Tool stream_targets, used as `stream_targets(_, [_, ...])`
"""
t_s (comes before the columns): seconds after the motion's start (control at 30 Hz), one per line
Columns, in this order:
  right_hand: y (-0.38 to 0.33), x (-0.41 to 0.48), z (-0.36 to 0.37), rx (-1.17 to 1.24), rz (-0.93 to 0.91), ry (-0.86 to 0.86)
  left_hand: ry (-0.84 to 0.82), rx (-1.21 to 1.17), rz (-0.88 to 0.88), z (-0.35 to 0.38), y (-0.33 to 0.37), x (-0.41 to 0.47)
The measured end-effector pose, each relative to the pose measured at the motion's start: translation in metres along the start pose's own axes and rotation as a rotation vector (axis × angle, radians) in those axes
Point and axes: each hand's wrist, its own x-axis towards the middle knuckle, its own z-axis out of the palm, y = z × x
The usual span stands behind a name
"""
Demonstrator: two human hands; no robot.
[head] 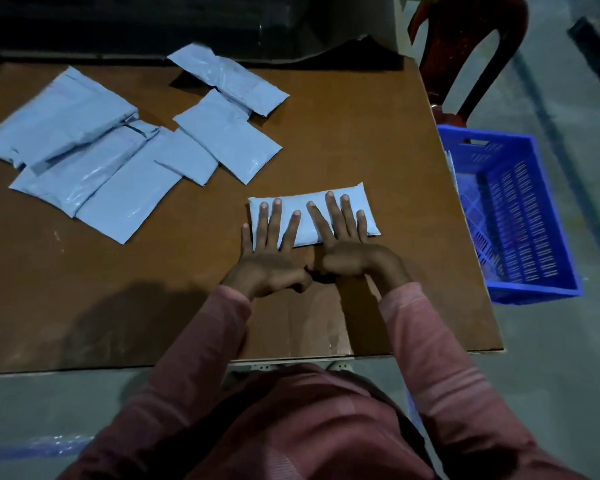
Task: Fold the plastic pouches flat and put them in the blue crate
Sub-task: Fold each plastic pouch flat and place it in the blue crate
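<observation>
A folded light-blue plastic pouch lies on the brown table in front of me. My left hand and my right hand lie flat on it side by side, fingers spread, palms down, pressing it against the table. Neither hand grips anything. Several more light-blue pouches lie spread at the table's far left. The blue crate stands on the floor to the right of the table, and I see no pouches inside it.
A dark red chair stands behind the crate at the far right. The table's right edge runs close to the crate. A pale sheet sticks up at the crate's left wall. Grey floor surrounds the table.
</observation>
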Motion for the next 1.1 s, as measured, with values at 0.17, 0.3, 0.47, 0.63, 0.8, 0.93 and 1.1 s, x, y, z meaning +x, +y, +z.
stream_targets(0.17, [0.001,0.003,-0.005,-0.071,-0.024,-0.112,-0.088,-0.057,-0.086,-0.001,0.004,0.006])
stream_targets(0.3, [-0.002,0.007,-0.006,-0.117,-0.010,-0.162,-0.177,-0.185,-0.118,-0.001,-0.002,0.016])
stream_targets(0.47, [-0.005,0.008,-0.002,-0.117,0.002,-0.135,-0.154,-0.084,-0.047,-0.013,-0.014,0.024])
stream_targets(0.63, [0.001,0.002,0.010,-0.055,-0.057,0.038,0.241,0.037,0.029,0.023,0.000,0.000])
stream_targets(0.8, [0.002,-0.001,0.023,-0.027,-0.090,0.223,0.631,0.073,0.166,0.039,0.000,-0.007])
stream_targets(0.93, [0.005,0.000,0.029,-0.009,-0.097,0.336,0.644,-0.004,0.130,0.036,-0.004,-0.001])
stream_targets(1.1, [-0.002,0.001,0.032,0.008,-0.073,0.400,0.583,0.037,0.166,0.029,-0.016,0.004])
